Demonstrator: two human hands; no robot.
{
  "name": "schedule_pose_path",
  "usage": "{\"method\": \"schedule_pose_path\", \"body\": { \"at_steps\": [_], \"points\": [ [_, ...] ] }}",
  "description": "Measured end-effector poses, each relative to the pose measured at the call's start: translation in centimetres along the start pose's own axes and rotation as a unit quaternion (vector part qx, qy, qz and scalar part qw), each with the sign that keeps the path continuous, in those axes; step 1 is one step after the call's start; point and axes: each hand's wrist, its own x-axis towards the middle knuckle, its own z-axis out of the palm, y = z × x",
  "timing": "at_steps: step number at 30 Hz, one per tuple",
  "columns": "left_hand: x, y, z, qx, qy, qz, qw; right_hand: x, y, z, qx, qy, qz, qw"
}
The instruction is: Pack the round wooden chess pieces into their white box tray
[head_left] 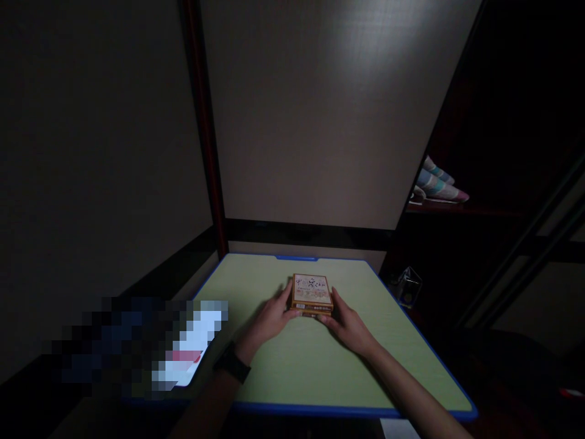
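A small square cardboard box (312, 289) with an orange-brown edge and a printed pale lid sits near the middle of the green table. My left hand (273, 314) grips its left side, the thumb at the front edge. On the opposite side my right hand (348, 322) holds it, thumb likewise along the front. What is inside the box is hidden. A dark watch (233, 363) is on my left wrist.
The green table (292, 372) has a blue rim. A lit screen (189, 350), partly blurred out, lies at its left. Panels (311, 122) rise behind. Folded striped cloth (439, 183) rests on a shelf at right, above a clear packet (408, 286).
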Motion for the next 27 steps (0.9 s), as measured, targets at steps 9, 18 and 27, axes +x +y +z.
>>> {"method": "schedule_pose_path", "body": {
  "at_steps": [9, 18, 27],
  "points": [
    [0.2, -0.3, 0.9, 0.173, 0.012, 0.021, 0.985, 0.4, 1.7, 0.4, -0.103, -0.005, -0.047, 0.994],
    [0.1, -0.8, 1.5, 0.201, 0.031, 0.056, 0.977, 0.3, 1.4, -0.2, -0.115, -0.023, -0.077, 0.990],
    [0.1, -0.3, 1.7, 0.206, 0.036, 0.050, 0.977, 0.2, 1.2, -0.1, -0.137, -0.020, -0.063, 0.988]
  ]
}}
